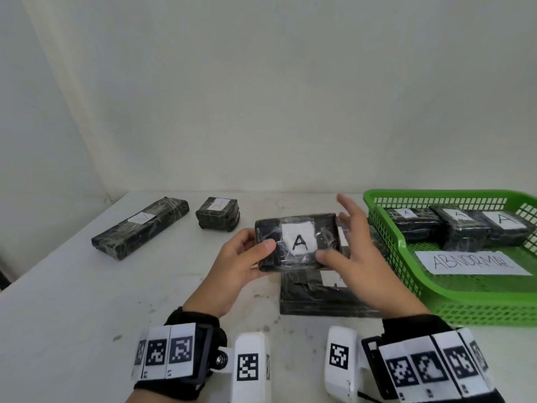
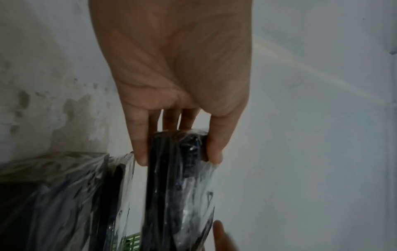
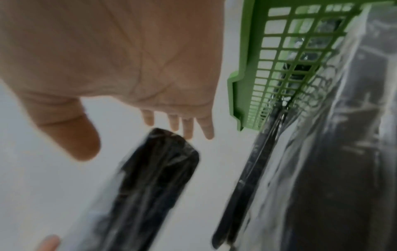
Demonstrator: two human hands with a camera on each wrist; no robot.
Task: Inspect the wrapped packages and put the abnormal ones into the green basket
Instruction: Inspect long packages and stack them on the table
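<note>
Above the counter, between the two hands: a wrapped package marked A, lifted off the surface, label turned toward the head camera. Judged partway through the sorting. Done so far: three packages marked A lying in the green basket, behind a paper label reading ABNORMAL. Left to handle: a long package and a small package at the far left, well apart from the basket, plus a flat package directly beneath the hands, just beside the basket's near wall; also the one in hand, seemingly under inspection and not yet in the basket. Clamped on the left end of the wrapped package by the left grip, thumb across the front face, fingers behind. Beside its right end, the right grip, released, fingers straight and spread, thumb near the label; cannot tell whether touching. Held roughly level, left of the basket rim and near it.
</note>
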